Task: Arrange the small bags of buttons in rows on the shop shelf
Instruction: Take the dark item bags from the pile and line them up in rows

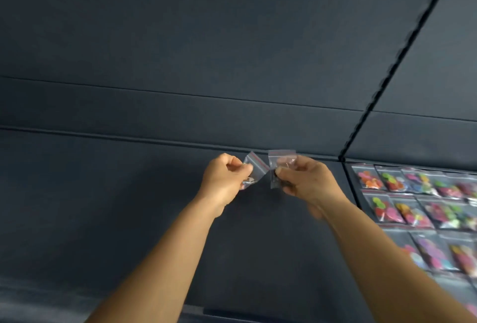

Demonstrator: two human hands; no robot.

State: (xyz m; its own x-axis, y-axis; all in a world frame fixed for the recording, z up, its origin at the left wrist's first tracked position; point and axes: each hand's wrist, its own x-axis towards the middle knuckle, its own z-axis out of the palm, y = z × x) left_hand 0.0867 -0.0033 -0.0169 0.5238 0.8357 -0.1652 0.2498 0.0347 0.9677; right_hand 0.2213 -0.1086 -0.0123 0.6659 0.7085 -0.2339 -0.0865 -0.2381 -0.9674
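Two bare forearms reach up from the near edge. The left hand (225,176) pinches one small clear bag (255,167); the right hand (307,180) grasps another bag (280,161) just beside it, above the dark shelf (103,206). Rows of button bags (423,206) lie at right.

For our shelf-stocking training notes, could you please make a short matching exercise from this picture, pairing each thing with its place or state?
Things:
1. left hand
2. right hand
3. rows of button bags
4. dark shelf panel

Places or states:
A. laid out on the right section of the shelf
B. bare behind the arms
C. pinches a tilted clear bag
D. holds an upright clear bag

Pairs: 1-C, 2-D, 3-A, 4-B
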